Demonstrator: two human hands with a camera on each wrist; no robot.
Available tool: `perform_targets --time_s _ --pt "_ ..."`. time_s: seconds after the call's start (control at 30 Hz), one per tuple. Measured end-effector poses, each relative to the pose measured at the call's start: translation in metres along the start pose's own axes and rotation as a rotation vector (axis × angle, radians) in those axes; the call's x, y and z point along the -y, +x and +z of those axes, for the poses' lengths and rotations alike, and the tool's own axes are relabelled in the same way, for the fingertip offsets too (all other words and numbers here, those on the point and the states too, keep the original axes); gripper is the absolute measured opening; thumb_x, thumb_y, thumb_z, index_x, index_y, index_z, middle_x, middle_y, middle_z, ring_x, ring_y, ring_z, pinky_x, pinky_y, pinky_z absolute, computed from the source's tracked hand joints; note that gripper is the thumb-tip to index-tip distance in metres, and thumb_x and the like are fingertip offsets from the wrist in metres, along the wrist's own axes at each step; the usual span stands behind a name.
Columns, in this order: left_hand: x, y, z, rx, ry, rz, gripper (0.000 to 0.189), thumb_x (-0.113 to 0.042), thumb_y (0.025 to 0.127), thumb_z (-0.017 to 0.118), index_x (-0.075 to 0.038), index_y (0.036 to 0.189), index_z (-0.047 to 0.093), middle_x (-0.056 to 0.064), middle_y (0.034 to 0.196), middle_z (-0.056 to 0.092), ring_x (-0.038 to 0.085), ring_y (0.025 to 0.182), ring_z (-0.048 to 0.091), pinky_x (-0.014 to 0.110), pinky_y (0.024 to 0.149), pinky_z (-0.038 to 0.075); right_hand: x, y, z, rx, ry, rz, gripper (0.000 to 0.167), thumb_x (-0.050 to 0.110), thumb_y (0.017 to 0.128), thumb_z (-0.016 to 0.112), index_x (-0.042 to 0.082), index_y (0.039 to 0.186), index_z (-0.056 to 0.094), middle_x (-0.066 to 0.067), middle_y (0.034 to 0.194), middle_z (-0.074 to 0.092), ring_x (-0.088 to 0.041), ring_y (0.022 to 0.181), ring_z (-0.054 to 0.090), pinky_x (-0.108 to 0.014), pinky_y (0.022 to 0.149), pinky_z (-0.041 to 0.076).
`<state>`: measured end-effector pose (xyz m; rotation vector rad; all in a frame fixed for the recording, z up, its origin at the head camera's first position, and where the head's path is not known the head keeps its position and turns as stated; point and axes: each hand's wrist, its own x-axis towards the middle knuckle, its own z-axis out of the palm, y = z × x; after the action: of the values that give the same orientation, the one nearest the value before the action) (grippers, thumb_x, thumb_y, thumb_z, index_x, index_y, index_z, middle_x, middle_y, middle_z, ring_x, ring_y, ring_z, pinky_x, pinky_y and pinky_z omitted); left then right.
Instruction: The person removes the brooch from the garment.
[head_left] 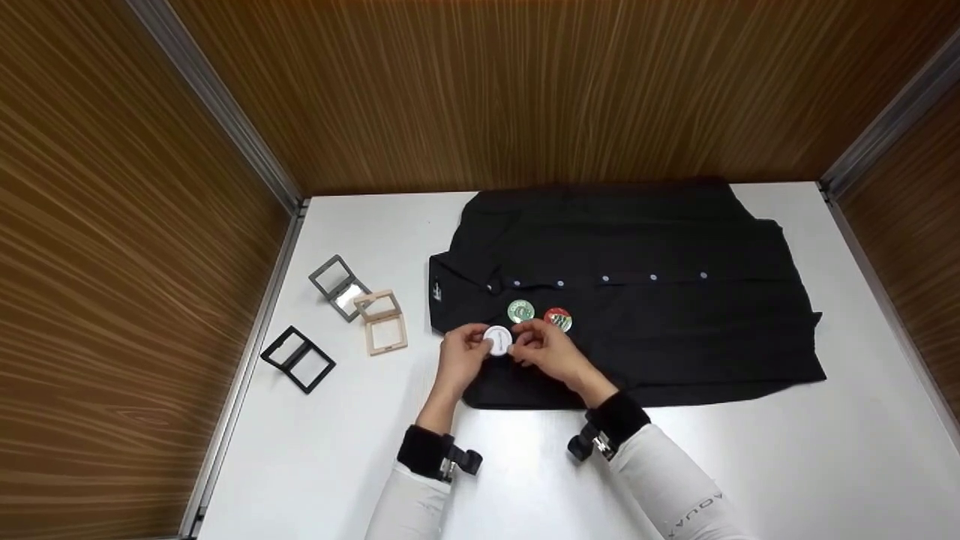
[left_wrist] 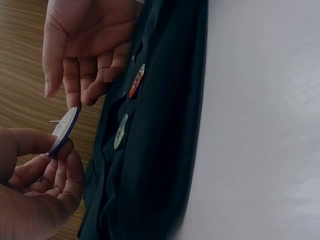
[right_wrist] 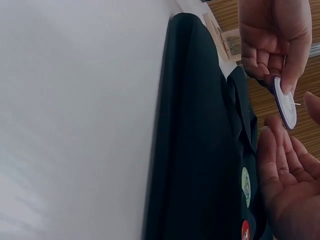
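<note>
A round pin badge (head_left: 498,341), white back up, is held over a black shirt (head_left: 675,330). My left hand (head_left: 461,358) pinches its edge between thumb and fingers. The badge's thin pin (left_wrist: 57,121) sticks out from the white back in the left wrist view. My right hand (head_left: 553,352) has its fingertips at the opposite edge of the badge, with the thumb held apart in both wrist views. On the shirt front, below the button row, sit a green badge (head_left: 520,311) and a red badge (head_left: 558,319).
Left of the shirt, three hinged square frames stand opened on the white table (head_left: 337,457): a grey frame (head_left: 338,288), a beige frame (head_left: 386,352) and a black frame (head_left: 298,358). Wood-grain panels (head_left: 525,97) enclose the back and sides.
</note>
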<state>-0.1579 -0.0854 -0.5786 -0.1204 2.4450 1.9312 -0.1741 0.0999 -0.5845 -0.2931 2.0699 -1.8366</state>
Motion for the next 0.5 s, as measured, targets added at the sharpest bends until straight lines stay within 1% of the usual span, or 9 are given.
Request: perform_targets --time_s 0.1,0.23,0.27,0.37,0.47,0.5 --pt "-0.004 -0.001 0.001 -0.001 0.008 0.026 0.02 0.007 0.085 0.065 0.01 0.106 0.068 0.012 0.087 0.066 0.011 0.07 0.058 0.025 0.063 0.054 0.003 0.001 0.002 -0.016 0.014 0.001 0.034 0.003 0.089 0.07 -0.009 0.117 0.055 -0.009 0.084 0.062 -0.024 0.072 0.065 -0.039 0.067 0.056" --pt "-0.008 -0.001 0.002 0.004 0.008 0.046 0.02 0.006 0.086 0.065 0.009 0.106 0.068 0.01 0.086 0.066 0.01 0.07 0.058 0.022 0.062 0.052 0.003 0.001 0.003 -0.02 0.04 -0.005 0.031 0.005 0.089 0.071 -0.009 0.112 0.055 -0.008 0.083 0.061 -0.019 0.068 0.064 -0.033 0.063 0.055" --pt "-0.014 -0.004 0.002 0.007 0.004 0.047 0.02 0.007 0.086 0.065 0.01 0.106 0.067 0.012 0.086 0.066 0.012 0.07 0.059 0.023 0.062 0.053 0.007 0.0 0.004 -0.019 0.045 -0.003 0.03 0.004 0.089 0.07 -0.01 0.111 0.055 -0.008 0.082 0.061 -0.02 0.068 0.064 -0.033 0.063 0.055" --pt "-0.016 -0.005 0.003 0.015 -0.013 0.063 0.021 0.008 0.086 0.065 0.012 0.106 0.067 0.014 0.086 0.066 0.013 0.07 0.06 0.023 0.061 0.052 0.023 -0.006 0.005 -0.028 0.055 -0.003 0.028 0.001 0.089 0.069 -0.013 0.108 0.054 -0.008 0.081 0.06 -0.021 0.068 0.064 -0.031 0.061 0.054" --pt "-0.019 -0.005 0.004 0.022 -0.017 0.053 0.021 0.007 0.087 0.064 0.011 0.107 0.067 0.014 0.087 0.067 0.014 0.071 0.06 0.025 0.063 0.053 0.039 -0.012 0.006 -0.045 0.054 0.001 0.025 -0.003 0.089 0.067 -0.015 0.107 0.054 -0.009 0.08 0.06 -0.023 0.066 0.063 -0.031 0.061 0.054" --pt "-0.014 -0.003 0.006 0.022 -0.019 0.05 0.021 0.006 0.087 0.065 0.01 0.108 0.067 0.012 0.087 0.067 0.011 0.07 0.059 0.023 0.063 0.053 0.04 -0.012 0.007 -0.052 0.056 0.001 0.025 -0.004 0.088 0.067 -0.016 0.106 0.054 -0.009 0.08 0.06 -0.022 0.065 0.062 -0.031 0.06 0.054"
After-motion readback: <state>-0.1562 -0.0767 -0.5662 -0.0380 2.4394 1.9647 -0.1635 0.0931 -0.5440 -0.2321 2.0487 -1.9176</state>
